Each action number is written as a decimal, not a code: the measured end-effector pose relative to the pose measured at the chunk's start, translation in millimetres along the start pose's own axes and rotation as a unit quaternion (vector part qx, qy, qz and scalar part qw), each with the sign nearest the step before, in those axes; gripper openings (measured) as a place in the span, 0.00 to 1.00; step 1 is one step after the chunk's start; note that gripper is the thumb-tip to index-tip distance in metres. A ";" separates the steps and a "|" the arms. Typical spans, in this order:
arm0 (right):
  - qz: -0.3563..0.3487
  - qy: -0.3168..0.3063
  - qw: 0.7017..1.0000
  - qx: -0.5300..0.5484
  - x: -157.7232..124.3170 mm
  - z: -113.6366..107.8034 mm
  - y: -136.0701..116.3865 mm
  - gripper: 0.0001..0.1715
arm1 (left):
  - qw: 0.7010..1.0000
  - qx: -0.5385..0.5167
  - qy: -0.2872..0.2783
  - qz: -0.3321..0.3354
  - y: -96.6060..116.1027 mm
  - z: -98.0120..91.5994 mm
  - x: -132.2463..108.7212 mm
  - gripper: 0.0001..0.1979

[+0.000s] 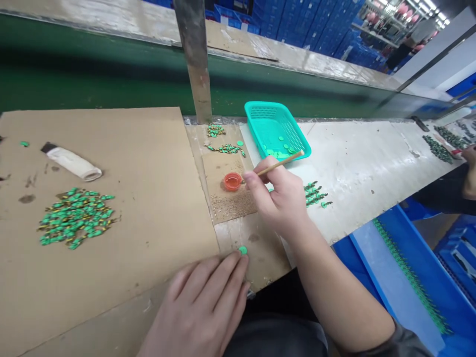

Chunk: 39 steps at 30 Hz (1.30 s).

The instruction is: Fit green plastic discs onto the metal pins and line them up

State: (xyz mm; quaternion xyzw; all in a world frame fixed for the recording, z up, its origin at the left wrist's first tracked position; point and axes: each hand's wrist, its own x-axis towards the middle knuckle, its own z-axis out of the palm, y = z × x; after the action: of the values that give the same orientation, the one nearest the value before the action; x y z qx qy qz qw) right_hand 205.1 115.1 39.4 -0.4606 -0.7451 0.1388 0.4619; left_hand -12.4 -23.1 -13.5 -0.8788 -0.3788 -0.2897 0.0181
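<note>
My right hand [277, 196] pinches a thin wooden stick [284, 162], its upper end slanting up to the right. The stick's lower end is close to a small red-orange cup [232, 182] holding liquid; I cannot tell whether they touch. At the near table edge, my left hand [208, 302] has its fingers pressed together, fingertips on a small flat green disc [243, 250]. My left thumb is hidden. Just beyond my right hand are several green discs with dark twisted pieces [314, 194]. Small green-and-gold pieces [225, 148] lie behind the cup.
A turquoise basket [250, 115] with green discs stands at the back. On the left cardboard [156, 148] are a heap of green-and-gold pieces [76, 216] and a white tube [74, 163]. A metal post [197, 74] rises behind. A blue bin [412, 248] is lower right; another person's hand [469, 154] shows far right.
</note>
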 end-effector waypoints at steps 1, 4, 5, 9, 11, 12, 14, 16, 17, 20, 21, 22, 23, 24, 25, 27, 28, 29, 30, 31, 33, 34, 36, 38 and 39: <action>0.003 -0.011 1.000 -0.002 3.6 4.1 2.4 0.18 | 1.000 0.003 -0.005 0.001 -0.6 0.8 -1.9 0.18; 0.026 -0.029 0.999 0.000 7.8 12.9 7.4 0.17 | 1.000 0.017 -0.021 0.002 -1.8 3.2 -7.9 0.18; 0.032 -0.030 0.999 0.000 7.8 14.7 8.4 0.16 | 0.999 0.023 -0.024 0.003 -2.1 4.1 -9.4 0.18; 0.045 -0.026 0.999 -0.006 6.9 18.5 10.4 0.17 | 1.000 0.028 -0.009 0.005 -3.2 9.2 -10.5 0.18; 0.040 -0.023 0.999 -0.008 6.9 19.3 11.3 0.16 | 1.000 0.018 0.006 0.001 -2.6 12.8 -9.5 0.18; 0.036 -0.022 0.999 -0.010 7.0 19.6 11.9 0.16 | 1.000 0.011 0.013 -0.007 -1.6 14.5 -9.0 0.18; 0.029 -0.019 0.999 -0.013 7.1 19.9 13.1 0.17 | 0.999 -0.002 0.023 -0.029 1.3 17.4 -8.4 0.17; 0.022 -0.014 1.000 -0.016 6.9 20.0 14.2 0.18 | 0.998 -0.014 0.029 -0.045 4.6 18.7 -8.5 0.16; 0.019 -0.011 1.000 -0.019 6.8 20.1 14.8 0.18 | 0.998 -0.018 0.029 -0.049 6.0 18.8 -8.7 0.16; 0.009 -0.005 1.000 -0.029 6.0 20.2 16.4 0.18 | 0.998 -0.022 0.029 -0.050 8.1 17.7 -9.7 0.16; 0.005 -0.004 1.000 -0.030 5.8 20.4 16.9 0.18 | 0.998 -0.024 0.026 -0.051 8.2 17.1 -10.1 0.16; 0.001 -0.004 1.000 -0.030 5.7 20.6 17.4 0.18 | 0.998 -0.025 0.026 -0.052 8.2 16.6 -10.4 0.16; -0.006 -0.003 1.000 -0.029 5.7 20.8 17.8 0.17 | 0.998 -0.026 0.026 -0.054 8.1 16.0 -10.6 0.16; -0.014 -0.001 1.000 -0.025 6.0 20.9 17.9 0.17 | 0.998 -0.027 0.026 -0.055 8.1 15.3 -10.6 0.16; -0.022 0.002 1.000 -0.021 6.3 20.8 17.7 0.17 | 0.998 -0.029 0.023 -0.056 8.0 14.5 -10.4 0.16; -0.038 0.013 0.999 -0.014 6.7 19.7 15.9 0.16 | 0.998 -0.030 0.021 -0.055 8.1 12.4 -9.4 0.16; -0.044 0.021 0.999 -0.010 6.3 18.5 14.3 0.16 | 0.998 -0.031 0.018 -0.053 8.2 11.2 -8.7 0.16; -0.049 0.030 0.998 -0.008 4.8 16.7 12.3 0.16 | 0.998 -0.032 0.014 -0.051 8.3 10.1 -7.9 0.16; -0.054 0.040 0.998 -0.007 2.1 14.2 9.9 0.16 | 0.998 -0.033 0.013 -0.051 8.3 9.0 -7.3 0.16; -0.058 0.051 0.997 -0.006 -2.2 11.3 7.3 0.16 | 0.998 -0.034 0.011 -0.050 8.4 8.1 -6.8 0.16; -0.048 0.068 0.997 0.009 -16.3 4.4 1.8 0.14 | 0.998 -0.037 0.007 -0.046 8.6 6.6 -6.1 0.16; -0.035 0.074 0.996 0.022 -25.8 0.8 -1.0 0.12 | 0.998 -0.038 0.002 -0.043 8.7 6.0 -6.0 0.16; -0.009 0.073 0.996 0.057 -48.1 -5.4 -6.7 0.08 | 0.999 -0.039 -0.005 -0.027 8.7 4.9 -5.6 0.15; 0.000 0.061 0.994 0.087 -71.1 -9.6 -12.2 0.06 | 0.999 -0.037 -0.012 -0.019 8.5 4.0 -4.8 0.15; -0.001 0.056 0.994 0.099 -81.5 -10.7 -14.7 0.06 | 0.999 -0.037 -0.014 -0.020 8.4 3.6 -4.3 0.15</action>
State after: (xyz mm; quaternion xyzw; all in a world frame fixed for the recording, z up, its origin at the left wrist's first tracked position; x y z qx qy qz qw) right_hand 217.8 38.4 8.7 -0.4194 -0.7012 0.1854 0.5459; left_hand -7.2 -31.0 -17.1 -0.8749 -0.3861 -0.2914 -0.0252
